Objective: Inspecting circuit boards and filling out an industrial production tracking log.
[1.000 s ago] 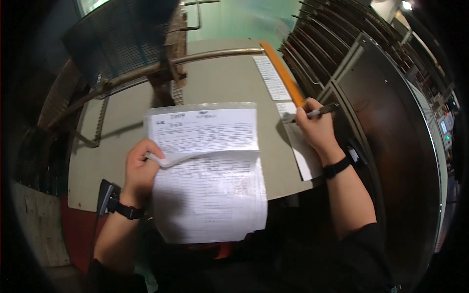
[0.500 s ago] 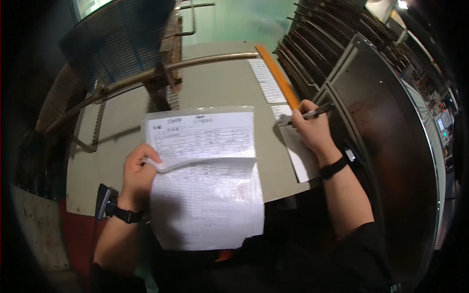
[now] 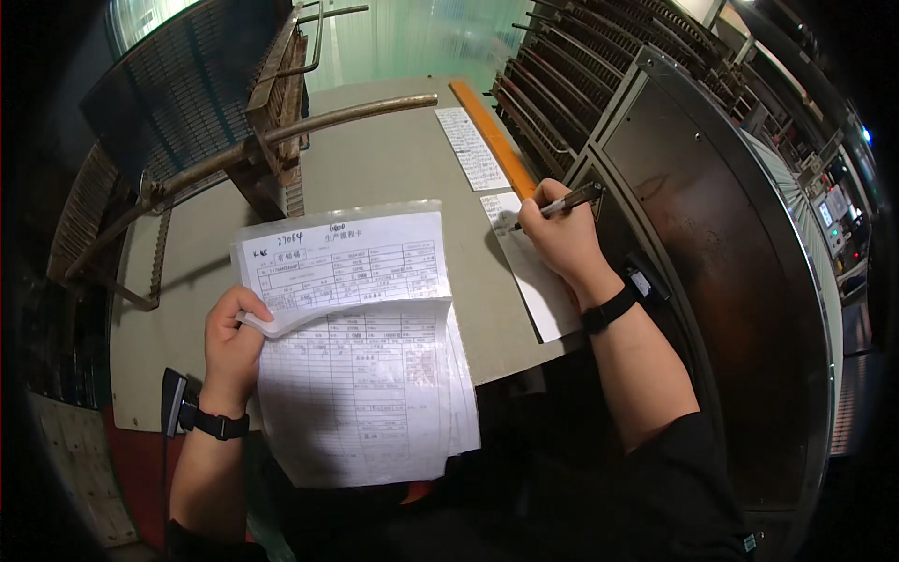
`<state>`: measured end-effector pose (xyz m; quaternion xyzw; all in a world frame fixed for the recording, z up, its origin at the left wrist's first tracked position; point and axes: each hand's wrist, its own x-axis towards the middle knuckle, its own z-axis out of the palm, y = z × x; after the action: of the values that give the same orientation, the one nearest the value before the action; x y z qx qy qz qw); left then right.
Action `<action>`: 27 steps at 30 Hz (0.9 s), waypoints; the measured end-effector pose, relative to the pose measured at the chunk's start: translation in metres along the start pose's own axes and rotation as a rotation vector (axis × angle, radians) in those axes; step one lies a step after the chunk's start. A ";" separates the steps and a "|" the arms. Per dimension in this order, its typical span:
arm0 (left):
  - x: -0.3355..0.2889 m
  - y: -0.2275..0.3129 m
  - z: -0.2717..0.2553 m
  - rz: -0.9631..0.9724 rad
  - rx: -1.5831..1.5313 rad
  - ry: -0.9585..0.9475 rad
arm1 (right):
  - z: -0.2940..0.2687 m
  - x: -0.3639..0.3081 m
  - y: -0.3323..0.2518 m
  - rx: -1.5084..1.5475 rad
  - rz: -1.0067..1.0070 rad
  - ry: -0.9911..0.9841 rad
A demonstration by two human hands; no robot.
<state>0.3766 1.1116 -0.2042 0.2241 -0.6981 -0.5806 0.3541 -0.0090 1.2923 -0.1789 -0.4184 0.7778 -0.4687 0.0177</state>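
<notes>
My left hand (image 3: 234,339) grips the left edge of a stack of printed forms (image 3: 361,384) in a clear sleeve, thumb on top. A fold runs across the forms, and their lower part hangs past the table's front edge. In my right hand (image 3: 565,242) is a black and grey marker pen (image 3: 569,200), its tip down at a white paper strip (image 3: 540,290) with handwriting at its top. Beyond that strip lies another handwritten sheet (image 3: 468,148), alongside an orange bar (image 3: 493,137).
The papers rest on a grey-green tabletop (image 3: 375,159). At the left stands a metal rack with a long rod (image 3: 346,112) reaching over the table. A slotted rack (image 3: 552,94) and a dark metal cabinet (image 3: 721,244) border the right side.
The view has shifted, so the table and papers sit farther left. Both hands keep their hold on the forms and marker, and the pen tip stays at the strip's upper part.
</notes>
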 end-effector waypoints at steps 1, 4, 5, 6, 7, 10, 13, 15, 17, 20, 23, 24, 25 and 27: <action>0.000 0.000 0.000 0.001 0.001 0.000 | 0.000 0.000 0.001 0.009 -0.001 -0.008; 0.000 0.003 0.001 0.008 -0.003 0.000 | 0.000 0.000 0.002 0.022 0.004 -0.018; 0.000 0.003 0.002 0.007 -0.004 -0.001 | -0.001 0.000 0.001 0.027 0.010 -0.020; 0.000 0.003 0.001 0.004 -0.009 0.003 | 0.000 0.000 0.001 0.029 0.010 -0.021; 0.000 0.003 0.001 0.001 -0.015 0.006 | -0.001 0.000 0.001 0.070 0.048 -0.021; 0.000 0.003 0.002 0.009 -0.018 0.005 | -0.001 0.000 -0.001 0.060 0.056 -0.011; 0.000 0.004 0.001 0.010 0.013 -0.001 | 0.000 0.000 0.000 0.009 0.017 -0.006; 0.000 0.002 0.000 0.007 0.005 0.001 | 0.001 0.000 0.002 0.008 0.008 -0.010; 0.001 0.002 -0.001 0.005 -0.002 0.003 | 0.001 0.000 0.003 -0.033 -0.017 0.020; 0.001 0.004 0.000 0.006 -0.004 0.008 | -0.001 0.001 0.008 0.179 0.020 0.083; 0.000 0.001 -0.002 0.032 0.001 0.004 | 0.004 0.002 0.006 0.163 -0.136 0.100; 0.000 0.001 -0.001 0.026 -0.009 -0.001 | 0.005 0.001 0.002 0.140 -0.226 0.120; 0.000 0.001 0.001 0.021 -0.019 -0.006 | 0.004 0.001 0.000 0.129 -0.229 0.107; 0.001 0.003 0.001 0.018 -0.034 -0.006 | 0.001 -0.002 -0.011 0.213 -0.121 0.043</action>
<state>0.3752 1.1125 -0.2014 0.2098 -0.6912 -0.5898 0.3610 -0.0009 1.2906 -0.1721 -0.4500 0.6971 -0.5578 0.0171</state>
